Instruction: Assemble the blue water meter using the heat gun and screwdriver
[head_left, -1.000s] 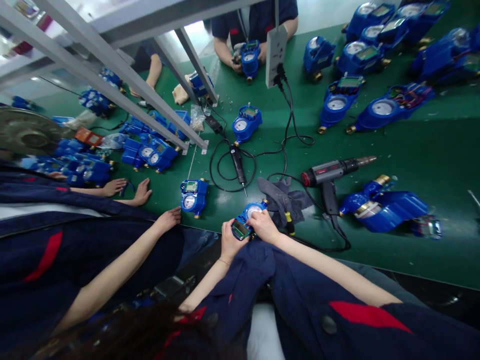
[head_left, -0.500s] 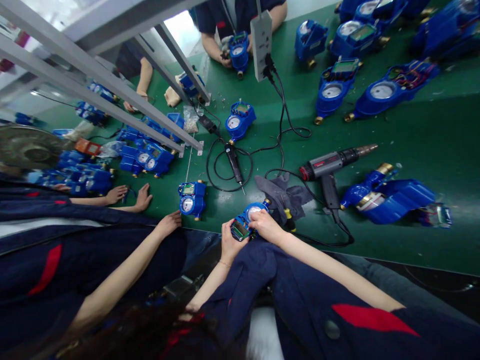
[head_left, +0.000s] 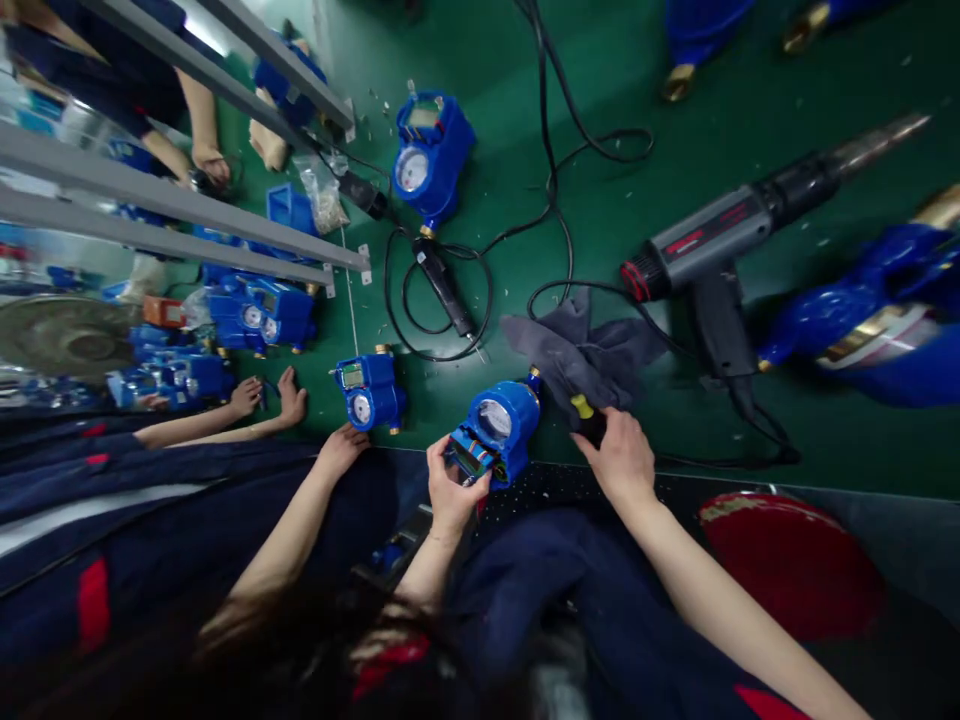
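My left hand (head_left: pixel 450 492) is closed on the near end of a blue water meter (head_left: pixel 496 430), which rests at the front edge of the green table (head_left: pixel 825 430) with its round dial facing up. To the right, my right hand (head_left: pixel 621 458) has its fingers closed round the black handle of a screwdriver with a yellow band (head_left: pixel 583 412). The screwdriver lies on a crumpled grey cloth (head_left: pixel 577 350) just beside the meter.
A grey heat gun (head_left: pixel 720 235) lies right of the cloth, with black cables (head_left: pixel 559 200) looping behind. A co-worker's hand (head_left: pixel 341 445) rests by another small meter (head_left: pixel 369 390). A third meter (head_left: pixel 431 150) and a pen-like tool (head_left: pixel 442 285) lie farther back. A large blue meter body (head_left: pixel 885 310) is at right.
My right hand left the meter's dial and moved right onto the screwdriver on the cloth. The left hand kept hold of the meter. The view has tilted down and closer.
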